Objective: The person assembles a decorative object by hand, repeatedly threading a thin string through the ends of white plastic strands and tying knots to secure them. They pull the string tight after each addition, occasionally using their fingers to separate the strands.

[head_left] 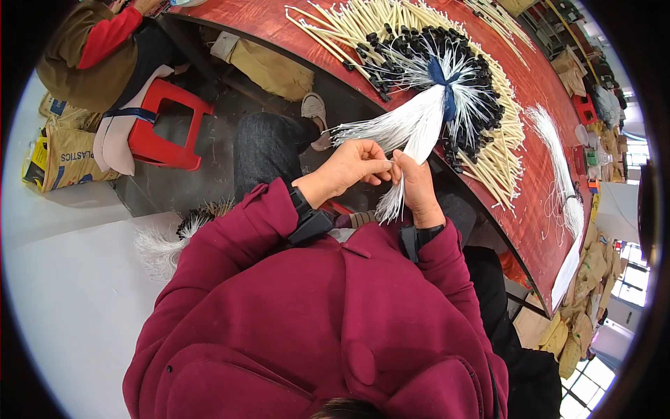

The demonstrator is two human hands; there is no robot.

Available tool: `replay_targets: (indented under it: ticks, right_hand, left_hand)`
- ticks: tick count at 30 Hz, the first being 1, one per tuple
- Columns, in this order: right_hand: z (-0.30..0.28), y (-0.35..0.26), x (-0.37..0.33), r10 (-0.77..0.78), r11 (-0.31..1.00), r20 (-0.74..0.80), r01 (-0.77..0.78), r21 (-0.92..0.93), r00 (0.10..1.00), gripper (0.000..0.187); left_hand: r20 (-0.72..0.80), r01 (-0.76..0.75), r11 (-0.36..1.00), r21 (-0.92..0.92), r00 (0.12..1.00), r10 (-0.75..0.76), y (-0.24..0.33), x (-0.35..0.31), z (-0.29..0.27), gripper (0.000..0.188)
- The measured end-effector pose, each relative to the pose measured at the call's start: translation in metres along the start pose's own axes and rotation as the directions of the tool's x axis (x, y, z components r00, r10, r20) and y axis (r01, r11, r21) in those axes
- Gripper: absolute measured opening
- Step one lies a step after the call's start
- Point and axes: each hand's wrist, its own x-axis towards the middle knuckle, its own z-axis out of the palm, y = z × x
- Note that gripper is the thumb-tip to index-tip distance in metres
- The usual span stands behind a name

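My left hand [352, 169] and my right hand [417, 187] meet over my lap by the table edge. Each is closed in a pinch, and their fingertips nearly touch around fine white string ends. The white strings [421, 142] hang over the edge from a large bundle and pass by my right hand. A dark blue tie [447, 87] gathers them on the table. Beyond it, many cream sticks [506, 133] fan out, with black pieces [481, 66] at their inner ends. What lies right between the fingertips is too small to make out.
The red table [534, 237] curves around my right side, with another white string bundle [558, 167] on it. To my left are a white surface [77, 279] with more strings [162, 248], a red stool [171, 129] and a seated person [105, 56]. A sack [269, 66] lies under the table.
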Motion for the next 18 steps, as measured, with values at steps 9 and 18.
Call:
replay_targets:
  ticks: [9, 18]
  right_hand:
    - [0.000, -0.002, 0.000, -0.003, 1.000, 0.042, 0.002, 0.011, 0.999, 0.032]
    - [-0.002, -0.003, -0.001, 0.000, 0.999, 0.046, 0.002, -0.038, 0.999, 0.035]
  left_hand:
    - [-0.055, 0.067, 0.929, -0.365, 0.994, -0.093, -0.011, -0.002, -0.006, 0.008]
    - [-0.108, 0.126, 0.869, -0.479, 0.974, -0.201, -0.006, -0.016, -0.005, 0.011]
